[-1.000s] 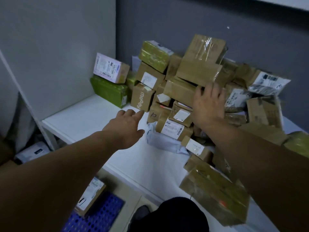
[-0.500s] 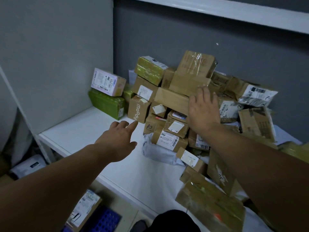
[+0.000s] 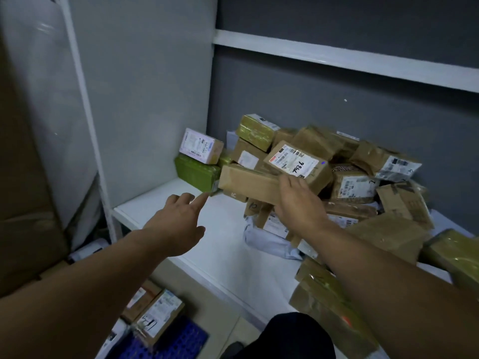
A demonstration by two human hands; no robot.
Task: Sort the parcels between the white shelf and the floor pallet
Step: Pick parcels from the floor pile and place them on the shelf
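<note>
Nearest, at the bottom edge, a dark trouser leg (image 3: pixel 285 338) stands over pale floor tile. To its left a blue perforated plastic pallet (image 3: pixel 171 344) carries two labelled cartons (image 3: pixel 158 314). Beyond them runs the white shelf (image 3: pixel 223 250), a smooth matt board. At its near right edge lies a crumpled box wrapped in glossy yellowish tape (image 3: pixel 331 309). A soft grey poly mailer (image 3: pixel 269 242) sags under the heap.

The left grip (image 3: pixel 178 224) hovers over the shelf with its fingers straight and apart, holding nothing. Its forefinger is close to the left end of the long carton (image 3: pixel 248 181), but whether it touches cannot be told. The right grip (image 3: pixel 298 203) is clamped on that plain brown carton near its right end, fingers curled over the top edge. The carton juts leftward out of the heap of parcels (image 3: pixel 363 182).

Half a second ago the right grip lay flat on the heap and the carton was bedded in it. A box with a white label marked 7936 (image 3: pixel 295 161) now shows face up just behind the carton.

At the far left, a green-wrapped parcel (image 3: pixel 194 172) bears a white-labelled box (image 3: pixel 201 146), against the white side panel (image 3: pixel 155 86). Behind everything are a dark grey wall (image 3: pixel 337 112) and an upper white shelf board (image 3: pixel 337 58), which is further into view than before.
</note>
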